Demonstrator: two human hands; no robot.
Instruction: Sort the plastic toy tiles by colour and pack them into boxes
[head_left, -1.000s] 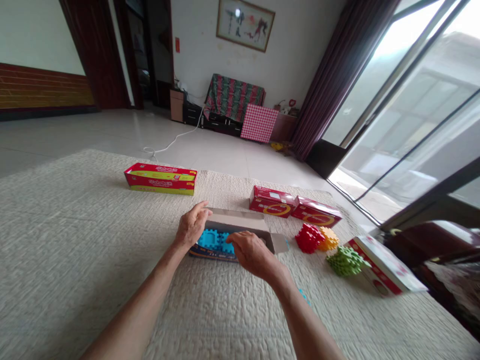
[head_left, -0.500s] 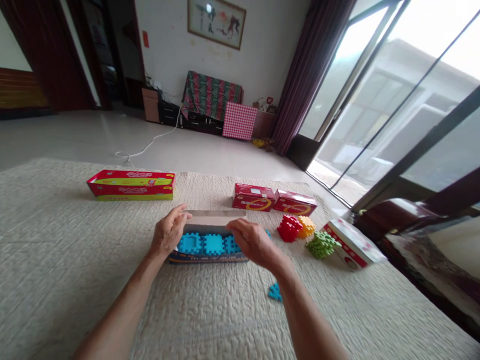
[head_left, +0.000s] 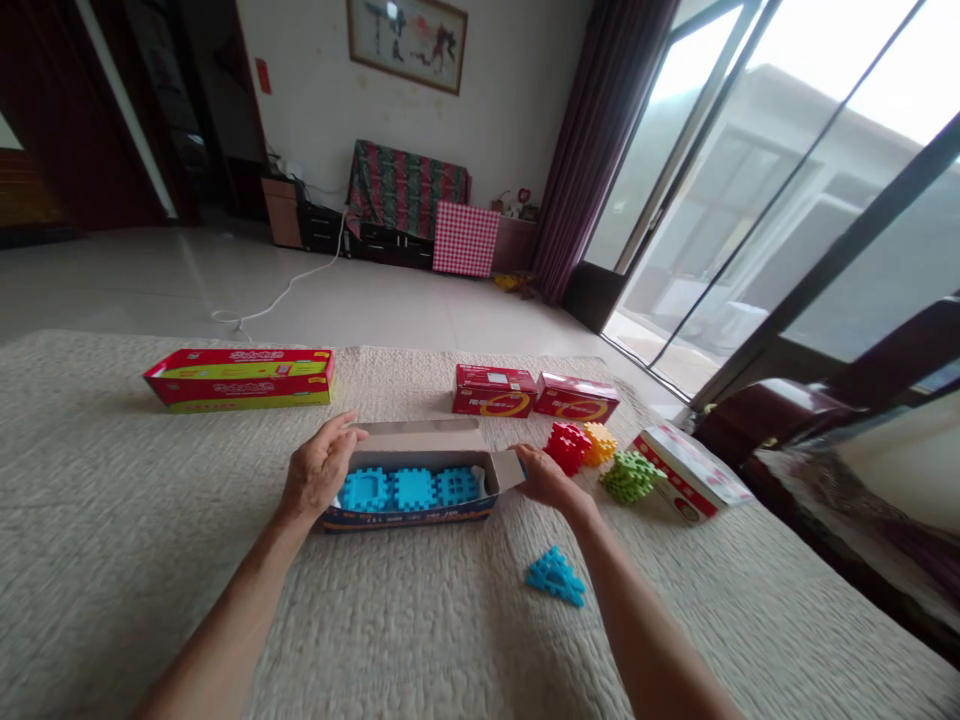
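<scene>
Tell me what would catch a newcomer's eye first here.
Probably the bright blue pieces lined up inside the open box, with the left hand at its left end and the right hand by its right-end flap. Next, perhaps, the red, yellow and green pieces clustered to the right on the quilted mat, and the lone blue triangular piece lying nearer the viewer.

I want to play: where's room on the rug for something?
In front of the open box, left of the blue triangle, the rug is bare. There's more between the long red box and small red boxes. Crowded: red blocks, yellow blocks and green blocks by the white box.
</scene>
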